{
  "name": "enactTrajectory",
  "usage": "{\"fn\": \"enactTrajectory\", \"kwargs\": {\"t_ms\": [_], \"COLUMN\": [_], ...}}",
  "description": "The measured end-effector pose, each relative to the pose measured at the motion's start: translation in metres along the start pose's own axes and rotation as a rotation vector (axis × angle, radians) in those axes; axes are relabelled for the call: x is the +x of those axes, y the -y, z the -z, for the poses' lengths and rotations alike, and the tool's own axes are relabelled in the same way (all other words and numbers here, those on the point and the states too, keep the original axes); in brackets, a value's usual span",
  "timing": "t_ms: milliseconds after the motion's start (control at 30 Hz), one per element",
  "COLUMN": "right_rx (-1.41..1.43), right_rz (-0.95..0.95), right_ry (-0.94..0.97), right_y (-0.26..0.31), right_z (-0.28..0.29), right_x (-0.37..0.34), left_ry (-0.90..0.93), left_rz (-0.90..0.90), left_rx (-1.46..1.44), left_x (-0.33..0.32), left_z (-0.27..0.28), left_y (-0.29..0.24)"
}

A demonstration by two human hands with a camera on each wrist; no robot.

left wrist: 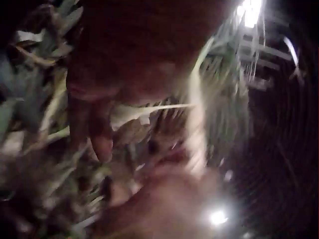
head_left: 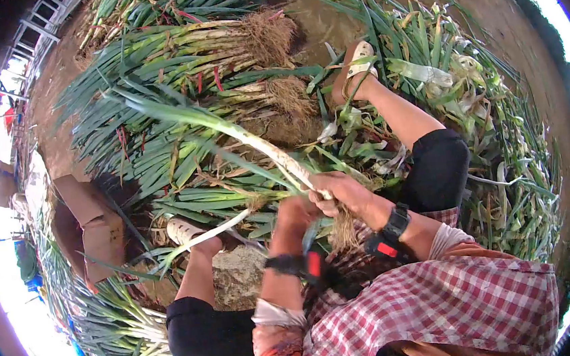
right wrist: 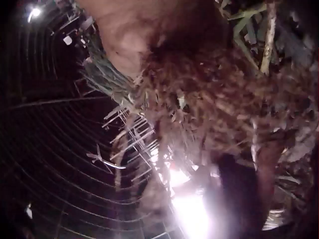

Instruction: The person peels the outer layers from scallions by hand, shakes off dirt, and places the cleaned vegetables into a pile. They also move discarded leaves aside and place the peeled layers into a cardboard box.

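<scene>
A long green onion (head_left: 255, 143) slants up and left across the head view, its green leaves blurred at the far end. My right hand (head_left: 346, 191) grips its white stalk close to the root end, and brown roots (head_left: 345, 230) hang below the fist. In the right wrist view the shaggy roots (right wrist: 199, 94) spread under that hand (right wrist: 144, 30). Beside it, my left hand (head_left: 295, 216) is curled on a loose outer leaf of the stalk. The left wrist view has a thin pale strip (left wrist: 164, 107) running from the stalk (left wrist: 196, 119) to the left hand's fingers (left wrist: 102, 144).
Bundles of green onions with roots (head_left: 239, 39) lie ahead and to the left. Stripped leaves (head_left: 467, 94) pile up on the right. A cardboard box (head_left: 103, 234) stands at the left, near one sandalled foot (head_left: 188, 232). A peeled onion (head_left: 218, 232) lies across that foot.
</scene>
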State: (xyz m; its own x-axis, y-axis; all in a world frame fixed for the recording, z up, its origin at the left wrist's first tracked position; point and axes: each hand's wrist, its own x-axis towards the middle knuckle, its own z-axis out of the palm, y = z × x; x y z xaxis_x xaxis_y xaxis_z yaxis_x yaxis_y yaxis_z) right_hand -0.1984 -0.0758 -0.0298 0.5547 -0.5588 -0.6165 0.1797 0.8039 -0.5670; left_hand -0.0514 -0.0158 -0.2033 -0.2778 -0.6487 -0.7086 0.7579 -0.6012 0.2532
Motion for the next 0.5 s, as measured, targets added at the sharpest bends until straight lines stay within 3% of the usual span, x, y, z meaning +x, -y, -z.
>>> {"fn": "enactTrajectory", "kwargs": {"t_ms": [67, 167, 233, 267, 300, 333, 367, 433, 500], "right_rx": [0.093, 0.182, -0.197, 0.011, -0.047, -0.146, -0.24, -0.096, 0.043], "right_rz": [-0.007, -0.081, 0.033, -0.069, -0.025, 0.013, 0.05, 0.002, -0.053], "right_ry": [0.023, 0.022, -0.091, -0.114, -0.143, -0.093, -0.043, 0.042, 0.119], "right_y": [0.0, -0.001, -0.008, -0.011, -0.007, -0.011, -0.016, -0.016, -0.013], "right_z": [0.006, 0.01, 0.008, 0.001, -0.013, -0.015, -0.016, -0.022, -0.022], "right_x": [0.005, 0.002, -0.007, -0.011, -0.02, -0.02, -0.021, -0.029, -0.037], "left_ry": [0.069, -0.012, -0.288, -0.582, -0.587, -0.478, -0.282, -0.192, 0.012], "left_rz": [-0.043, -0.219, -0.376, -0.55, -0.397, -0.469, -0.395, -0.325, -0.505], "left_rx": [0.477, 0.841, 1.048, 1.659, 0.753, 0.214, 0.029, -0.038, -0.246], "left_x": [-0.025, -0.04, -0.037, -0.033, -0.05, -0.046, -0.045, -0.039, -0.036], "left_z": [-0.034, -0.035, -0.021, -0.014, -0.055, -0.062, -0.064, -0.08, -0.095], "left_y": [0.039, 0.031, -0.005, -0.019, -0.044, -0.055, -0.066, -0.084, -0.093]}}
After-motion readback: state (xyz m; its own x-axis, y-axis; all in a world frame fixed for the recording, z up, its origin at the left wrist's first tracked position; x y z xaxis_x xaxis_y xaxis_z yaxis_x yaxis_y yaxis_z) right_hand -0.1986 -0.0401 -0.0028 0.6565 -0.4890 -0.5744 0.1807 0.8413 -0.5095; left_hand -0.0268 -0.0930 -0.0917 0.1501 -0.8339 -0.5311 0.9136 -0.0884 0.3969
